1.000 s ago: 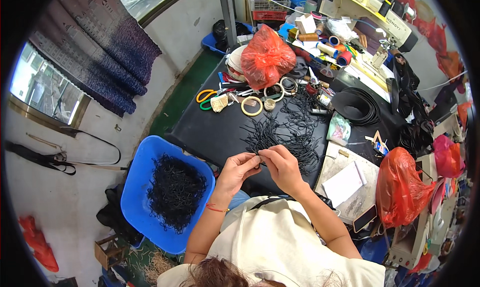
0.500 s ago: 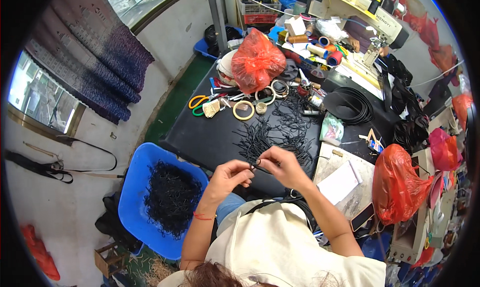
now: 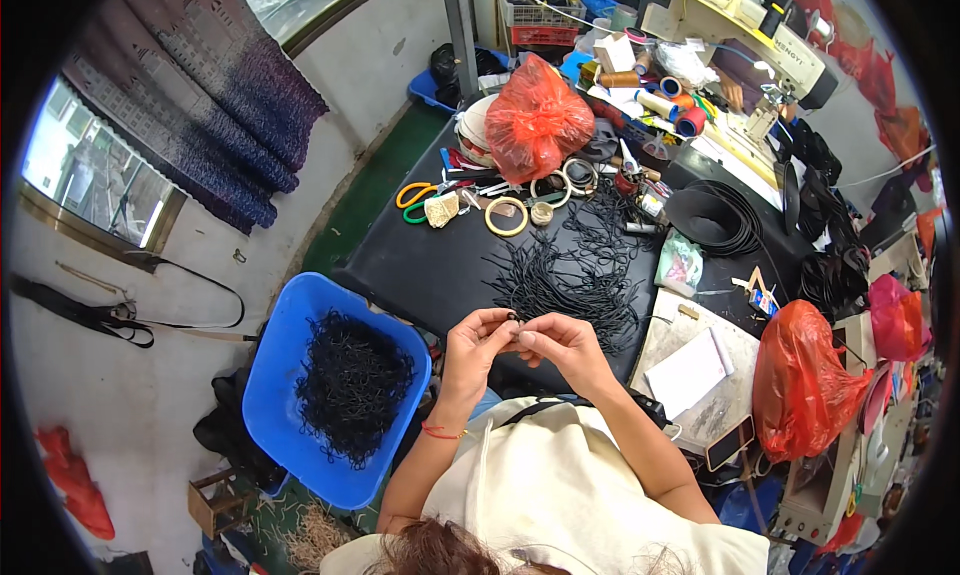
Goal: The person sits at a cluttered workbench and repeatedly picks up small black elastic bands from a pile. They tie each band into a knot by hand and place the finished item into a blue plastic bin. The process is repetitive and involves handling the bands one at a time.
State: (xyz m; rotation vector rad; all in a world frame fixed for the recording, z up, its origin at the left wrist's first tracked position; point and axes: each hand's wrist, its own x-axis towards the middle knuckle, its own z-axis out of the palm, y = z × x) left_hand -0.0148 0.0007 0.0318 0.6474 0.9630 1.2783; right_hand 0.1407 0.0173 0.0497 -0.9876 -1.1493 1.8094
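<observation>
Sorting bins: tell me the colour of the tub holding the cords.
Blue tub, head view.

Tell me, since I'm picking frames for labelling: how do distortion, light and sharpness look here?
Head view: strong fisheye, the black worktable edges bowing, corners vignetted black; even soft daylight, faint shadows, pale glare at the window; centre fairly sharp, yet the thin black cord piece pinched between left hand and right hand is too small to resolve; rim clutter smears.

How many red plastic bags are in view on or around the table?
2: one red bag sits at the table's far end among the clutter; another red bag hangs off the right side. More may be hidden in clutter.
</observation>
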